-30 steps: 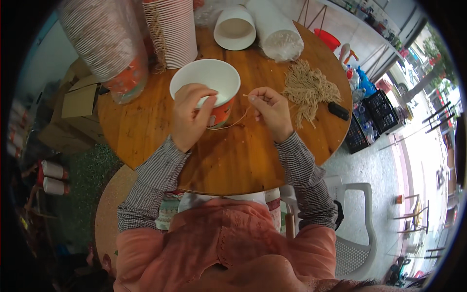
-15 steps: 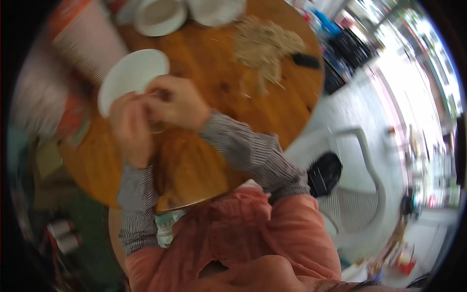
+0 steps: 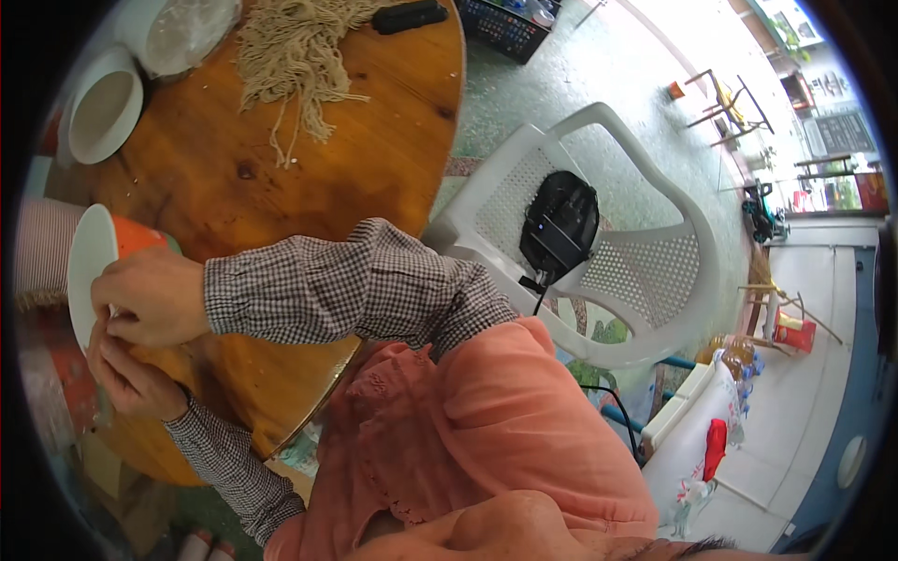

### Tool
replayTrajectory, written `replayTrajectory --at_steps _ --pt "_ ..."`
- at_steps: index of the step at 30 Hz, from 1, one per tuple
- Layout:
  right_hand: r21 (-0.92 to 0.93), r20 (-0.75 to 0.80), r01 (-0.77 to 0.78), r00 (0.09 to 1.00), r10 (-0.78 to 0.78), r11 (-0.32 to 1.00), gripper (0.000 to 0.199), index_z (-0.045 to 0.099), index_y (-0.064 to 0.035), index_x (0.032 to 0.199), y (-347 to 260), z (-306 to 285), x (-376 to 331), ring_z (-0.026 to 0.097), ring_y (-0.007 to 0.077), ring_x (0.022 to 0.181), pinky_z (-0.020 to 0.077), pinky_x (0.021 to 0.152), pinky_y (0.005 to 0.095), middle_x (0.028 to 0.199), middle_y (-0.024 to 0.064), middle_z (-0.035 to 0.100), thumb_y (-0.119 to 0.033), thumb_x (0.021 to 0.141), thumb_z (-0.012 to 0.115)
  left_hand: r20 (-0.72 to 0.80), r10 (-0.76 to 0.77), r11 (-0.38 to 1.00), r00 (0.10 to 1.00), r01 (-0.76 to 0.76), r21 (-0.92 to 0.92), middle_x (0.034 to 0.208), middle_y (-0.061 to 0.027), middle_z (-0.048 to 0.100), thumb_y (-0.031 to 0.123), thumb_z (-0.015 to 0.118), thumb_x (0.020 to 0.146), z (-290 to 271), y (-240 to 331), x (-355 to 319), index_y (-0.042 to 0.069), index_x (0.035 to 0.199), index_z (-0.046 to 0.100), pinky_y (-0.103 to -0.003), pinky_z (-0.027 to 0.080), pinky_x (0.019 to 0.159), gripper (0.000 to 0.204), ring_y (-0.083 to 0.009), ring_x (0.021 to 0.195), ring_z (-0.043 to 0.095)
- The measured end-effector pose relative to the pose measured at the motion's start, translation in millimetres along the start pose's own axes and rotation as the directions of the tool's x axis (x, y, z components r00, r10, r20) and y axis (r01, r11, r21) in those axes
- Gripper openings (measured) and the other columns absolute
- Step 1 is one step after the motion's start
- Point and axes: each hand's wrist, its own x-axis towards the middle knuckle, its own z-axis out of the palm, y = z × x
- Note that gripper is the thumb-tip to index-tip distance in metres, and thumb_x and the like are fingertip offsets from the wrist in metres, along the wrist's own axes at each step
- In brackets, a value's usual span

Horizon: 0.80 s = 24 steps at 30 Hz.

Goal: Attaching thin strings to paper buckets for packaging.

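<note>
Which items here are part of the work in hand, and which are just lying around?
In hand:
- left hand and right hand, both at the rim of the orange paper bowl
- round wooden table the bowl sits on

Lying about:
- heap of beige string
- empty white bowl
- black remote
- white plastic chair with a black device

Round wooden table (image 3: 309, 178), white plastic chair (image 3: 645, 271), speckled green floor (image 3: 561, 84), daylight

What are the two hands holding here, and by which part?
Both hands hold the orange paper bowl with white inside at its near rim: right hand on top, left hand beneath. Anything pinched between the fingers cannot be made out.
</note>
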Motion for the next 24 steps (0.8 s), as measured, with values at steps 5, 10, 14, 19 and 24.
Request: replayTrajectory --at_steps 5,10,14,19,24 --pt "-0.064 0.024 0.047 0.999 -0.045 0.997 0.013 0.062 -0.0014 0.08 6 5 -2 0.062 0.0302 0.076 0.05 0.067 0.0392 0.079 0.0137 0.063 -0.013 0.076 0.061 -0.01 0.03 0.999 1.0 -0.03 -0.017 0.107 -0.0164 0.063 0.015 0.041 0.101 -3 -13 -1 -0.008 0.108 0.059 -0.029 0.053 0.078 0.031 -0.0215 0.092 0.062" --pt "-0.017 0.013 0.057 0.998 -0.057 0.998 0.012 0.062 -0.0007 0.079 9 0 -5 0.063 0.0291 0.075 0.0503 0.065 0.0378 0.076 0.0135 0.064 -0.013 0.076 0.061 0.009 0.051 0.999 0.999 -0.051 -0.001 0.107 -0.0164 0.062 0.015 0.041 0.101 1 -11 -2 -0.009 0.108 0.059 -0.029 0.053 0.078 0.03 -0.021 0.093 0.062" --pt "0.035 0.03 -0.005 1.0 0.004 0.999 0.012 0.062 -0.0003 0.08 6 0 -6 0.064 0.0283 0.072 0.0508 0.062 0.0367 0.075 0.0142 0.065 -0.012 0.076 0.062 0.0 0.038 0.998 0.999 -0.038 -0.044 0.108 -0.0157 0.063 0.013 0.044 0.1 -1 -12 -5 -0.008 0.108 0.059 -0.031 0.049 0.085 0.027 -0.0212 0.097 0.06" --pt "0.107 0.02 -0.05 0.999 0.048 0.993 0.015 0.061 0.0007 0.081 11 -2 -8 0.065 0.0273 0.068 0.051 0.06 0.0358 0.074 0.0145 0.065 -0.012 0.075 0.065 0.002 0.06 0.997 0.998 -0.06 -0.055 0.108 -0.0168 0.062 0.01 0.045 0.099 3 -3 -7 -0.009 0.105 0.057 -0.031 0.051 0.082 0.023 -0.0221 0.097 0.06" --pt "0.101 0.063 -0.119 0.992 0.113 0.988 0.014 0.061 -0.0012 0.082 9 -7 -8 0.065 0.0255 0.068 0.0511 0.061 0.0349 0.073 0.0128 0.064 -0.013 0.077 0.066 0.009 0.081 0.997 0.997 -0.081 -0.016 0.111 -0.0184 0.06 0.007 0.046 0.098 6 -1 -7 -0.01 0.107 0.055 -0.031 0.054 0.08 0.021 -0.0237 0.098 0.06"
